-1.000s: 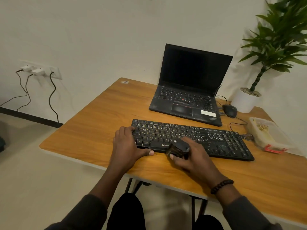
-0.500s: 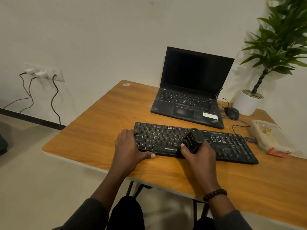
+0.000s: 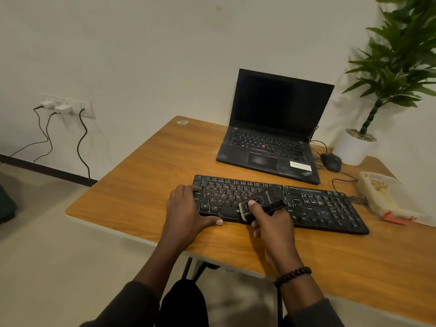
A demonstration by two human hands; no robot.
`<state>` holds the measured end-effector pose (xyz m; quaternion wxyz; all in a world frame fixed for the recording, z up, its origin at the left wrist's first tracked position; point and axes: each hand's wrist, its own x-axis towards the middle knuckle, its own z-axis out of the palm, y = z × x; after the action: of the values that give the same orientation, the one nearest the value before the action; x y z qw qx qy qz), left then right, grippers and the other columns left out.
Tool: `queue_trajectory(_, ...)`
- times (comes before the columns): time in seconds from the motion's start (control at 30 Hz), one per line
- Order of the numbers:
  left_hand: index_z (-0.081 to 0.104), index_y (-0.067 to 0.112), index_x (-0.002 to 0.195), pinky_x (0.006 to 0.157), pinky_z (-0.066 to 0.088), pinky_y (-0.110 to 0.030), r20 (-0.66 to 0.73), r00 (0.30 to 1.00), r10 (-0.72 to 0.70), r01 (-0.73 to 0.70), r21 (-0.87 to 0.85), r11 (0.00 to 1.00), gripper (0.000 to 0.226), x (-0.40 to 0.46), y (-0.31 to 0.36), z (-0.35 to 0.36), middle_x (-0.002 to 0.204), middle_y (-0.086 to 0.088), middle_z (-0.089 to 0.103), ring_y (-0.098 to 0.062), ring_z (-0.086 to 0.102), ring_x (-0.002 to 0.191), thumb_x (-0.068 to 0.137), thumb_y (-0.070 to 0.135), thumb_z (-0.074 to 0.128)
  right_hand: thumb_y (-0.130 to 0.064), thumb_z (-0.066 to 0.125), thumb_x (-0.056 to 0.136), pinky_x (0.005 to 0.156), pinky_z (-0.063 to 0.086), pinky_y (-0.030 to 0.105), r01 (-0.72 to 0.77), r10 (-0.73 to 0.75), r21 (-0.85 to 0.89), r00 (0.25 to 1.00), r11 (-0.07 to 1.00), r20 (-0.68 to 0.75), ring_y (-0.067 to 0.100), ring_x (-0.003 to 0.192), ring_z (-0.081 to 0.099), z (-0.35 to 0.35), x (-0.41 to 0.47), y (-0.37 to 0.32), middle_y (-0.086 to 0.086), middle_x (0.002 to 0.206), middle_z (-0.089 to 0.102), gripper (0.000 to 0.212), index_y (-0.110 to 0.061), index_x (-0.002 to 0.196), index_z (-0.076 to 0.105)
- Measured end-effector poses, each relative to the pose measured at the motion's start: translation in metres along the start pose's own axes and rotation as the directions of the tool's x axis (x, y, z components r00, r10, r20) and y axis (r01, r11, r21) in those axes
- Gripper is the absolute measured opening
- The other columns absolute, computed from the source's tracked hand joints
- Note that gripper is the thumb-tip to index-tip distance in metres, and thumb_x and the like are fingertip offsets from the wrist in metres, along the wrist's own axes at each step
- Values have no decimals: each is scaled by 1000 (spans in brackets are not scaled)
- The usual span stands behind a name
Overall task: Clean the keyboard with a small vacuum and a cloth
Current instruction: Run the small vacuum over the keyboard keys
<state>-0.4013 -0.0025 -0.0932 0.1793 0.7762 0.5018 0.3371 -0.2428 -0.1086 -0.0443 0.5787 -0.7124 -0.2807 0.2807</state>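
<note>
Head view showed your right hand (image 3: 271, 223) gripping the small vacuum (image 3: 262, 204), brush down on the keyboard (image 3: 318, 206) on the counter (image 3: 146, 185), left hand (image 3: 186, 208) bracing its end flat-fingered; vacuuming underway, likely sweeping rightward next.

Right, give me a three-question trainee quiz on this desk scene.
1. True or false: the right hand grips the small black handheld vacuum.
2. Where does the left hand rest?
A. laptop
B. left end of the black full-size keyboard
C. mouse
3. Fill in: the open black laptop's screen is ____.

Key: 1 true; 2 B; 3 dark.
</note>
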Motion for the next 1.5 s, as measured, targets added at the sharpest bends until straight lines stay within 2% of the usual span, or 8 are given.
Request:
queue_trajectory(0.1,44,14,135,98,36,-34,-7,1000,2,-2,9,1000,107,0,1,-1,124,-1,47,-19,42,117,50,62,87,-29,71,84,57,46,30,-2,2,-5,999,1000,33,13,61,57,2,-1,0,3,74,66,15,-18,93,66)
queue_trajectory(0.3,44,15,135,99,36,-34,2,1000,6,-6,7,1000,106,0,0,0,124,0,47,-18,42,117,51,64,86,-23,65,90,41,41,22,-54,24,193,988,980,152,8,50,51,-7,-3,-8,6,75,63,21,-6,101,64)
queue_trajectory(0.47,43,16,136,100,36,-34,3,1000,-5,5,7,1000,106,1,1,-1,126,0,47,-18,41,119,51,63,86,-30,59,93,39,37,23,-117,64,292,980,949,186,12,47,49,-11,0,-14,8,62,56,32,2,89,66)
queue_trajectory(0.63,43,17,135,100,37,-35,-6,1000,2,-2,2,1000,106,-1,-1,0,126,1,47,-17,41,118,51,63,86,-27,59,92,36,39,19,-338,192,527,930,780,313,13,53,55,-11,0,-22,11,92,70,25,-6,105,57)
queue_trajectory(0.8,43,18,136,100,37,-34,-4,1000,6,-6,2,1000,106,0,-1,0,126,2,47,-16,40,118,51,64,85,-21,71,73,37,43,16,-447,258,668,893,595,368,15,57,51,-13,7,-18,20,113,57,54,-4,121,53)
queue_trajectory(1.23,43,17,135,98,37,-34,-14,1000,4,-3,17,1000,107,1,-2,1,126,0,47,-18,42,117,50,66,85,-9,68,85,39,43,15,-363,199,466,910,807,365,15,53,56,0,2,-22,17,82,72,28,6,108,61)
queue_trajectory(1.37,43,17,135,99,37,-34,6,1000,11,-11,-2,1000,106,1,-4,0,126,1,46,-17,40,118,50,64,86,-12,71,85,42,43,19,-178,104,245,952,953,288,13,51,55,5,3,-25,12,83,72,23,-7,105,61)
queue_trajectory(1.5,42,19,138,102,38,-34,111,994,7,7,-126,992,101,5,-11,-11,126,4,42,-15,37,121,56,51,90,-17,72,85,45,44,17,2,-15,63,979,998,203,7,51,54,12,4,-25,4,92,71,23,-21,103,59)
